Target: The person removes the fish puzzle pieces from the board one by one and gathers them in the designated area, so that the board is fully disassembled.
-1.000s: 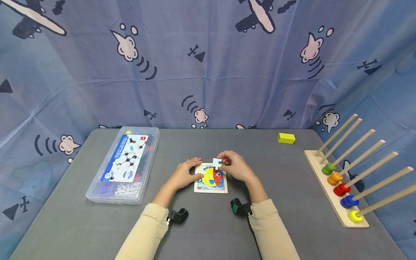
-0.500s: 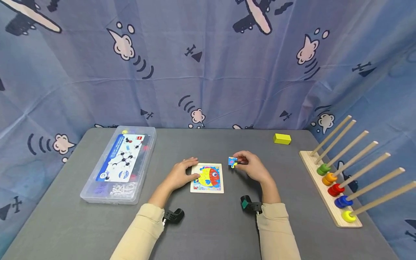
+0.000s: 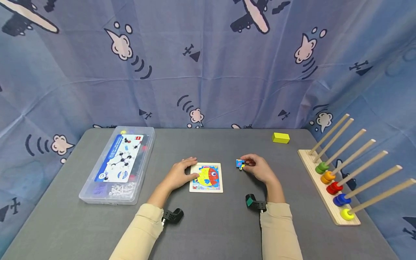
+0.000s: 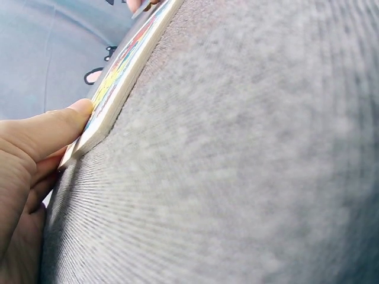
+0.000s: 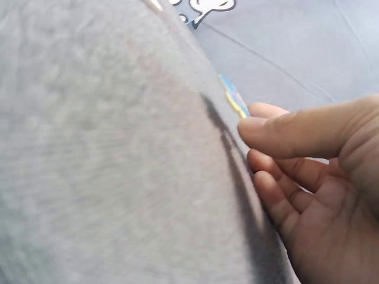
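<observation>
A small wooden jigsaw puzzle with a yellow and red fish picture lies flat in its pale frame on the grey table. My left hand holds it at its left side, the thumb on the face and the fingers by the far left corner. To the right of the puzzle, my right hand pinches a small blue puzzle piece with a bit of yellow between thumb and fingertips. The piece's edge shows in the right wrist view, close to the tabletop; whether it touches there I cannot tell.
On the left lies a clear plastic box with a molecule-model label. A yellow block sits at the back right. Along the right edge stands a wooden peg rack with coloured rings and long slanting pegs. A patterned curtain hangs behind the table.
My right hand has carried the puzzle piece from above the puzzle to the table on its right, turning its printed side into view. The left hand stays on the puzzle.
</observation>
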Available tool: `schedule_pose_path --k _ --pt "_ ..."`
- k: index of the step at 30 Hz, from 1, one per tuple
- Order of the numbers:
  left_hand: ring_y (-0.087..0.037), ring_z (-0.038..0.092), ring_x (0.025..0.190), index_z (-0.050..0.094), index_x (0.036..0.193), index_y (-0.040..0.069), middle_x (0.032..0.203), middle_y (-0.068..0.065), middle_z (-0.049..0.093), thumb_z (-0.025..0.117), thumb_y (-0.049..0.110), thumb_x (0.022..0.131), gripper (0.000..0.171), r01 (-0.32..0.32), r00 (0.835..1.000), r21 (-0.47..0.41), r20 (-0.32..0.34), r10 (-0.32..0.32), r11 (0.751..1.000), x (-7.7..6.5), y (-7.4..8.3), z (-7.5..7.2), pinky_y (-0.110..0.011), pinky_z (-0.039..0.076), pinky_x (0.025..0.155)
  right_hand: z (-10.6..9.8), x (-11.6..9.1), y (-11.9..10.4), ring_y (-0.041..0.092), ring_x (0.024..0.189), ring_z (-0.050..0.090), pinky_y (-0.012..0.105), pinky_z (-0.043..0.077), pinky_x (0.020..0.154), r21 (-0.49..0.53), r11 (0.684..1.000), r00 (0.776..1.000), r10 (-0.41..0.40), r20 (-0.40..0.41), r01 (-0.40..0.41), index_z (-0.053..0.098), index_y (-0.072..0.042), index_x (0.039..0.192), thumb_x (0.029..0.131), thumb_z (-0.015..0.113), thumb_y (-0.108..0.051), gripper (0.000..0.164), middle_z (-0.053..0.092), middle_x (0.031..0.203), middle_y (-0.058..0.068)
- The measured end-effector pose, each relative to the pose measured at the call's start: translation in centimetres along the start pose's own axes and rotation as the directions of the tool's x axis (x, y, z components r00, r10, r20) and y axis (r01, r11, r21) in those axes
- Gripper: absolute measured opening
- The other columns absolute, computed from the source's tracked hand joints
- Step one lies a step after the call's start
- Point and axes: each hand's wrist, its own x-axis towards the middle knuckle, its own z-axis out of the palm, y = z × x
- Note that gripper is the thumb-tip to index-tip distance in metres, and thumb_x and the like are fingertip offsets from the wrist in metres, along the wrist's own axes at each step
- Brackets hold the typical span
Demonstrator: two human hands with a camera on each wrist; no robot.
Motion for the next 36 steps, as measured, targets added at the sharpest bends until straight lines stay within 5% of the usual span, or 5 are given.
schedule_pose_path --k 23,36 --pt "-0.023 0.041 0.136 0.059 0.129 0.002 0.139 -0.008 0.053 0.074 0.025 0.082 0.053 0.004 1.000 -0.012 0.004 -0.004 1.000 0.00 0.09 -0.20 -0.039 0.023 0.119 0.63 0.31 0.40 0.034 0.104 0.053 0.045 0.046 0.089 -0.104 0.995 0.999 -0.010 -0.031 0.007 0.063 0.003 0.115 0.085 0.065 0.000 0.030 0.055 0.114 0.021" --pt "-0.023 0.041 0.136 0.059 0.128 0.004 0.139 -0.007 0.054 0.074 0.025 0.082 0.053 0.001 1.000 0.008 -0.011 -0.001 1.000 0.00 -0.04 0.07 -0.039 0.025 0.118 0.54 0.31 0.40 0.037 0.109 0.052 0.048 0.044 0.095 -0.050 0.999 0.999 -0.020 -0.031 0.019 0.058 0.007 0.122 0.084 0.066 -0.002 0.040 0.055 0.117 0.025"
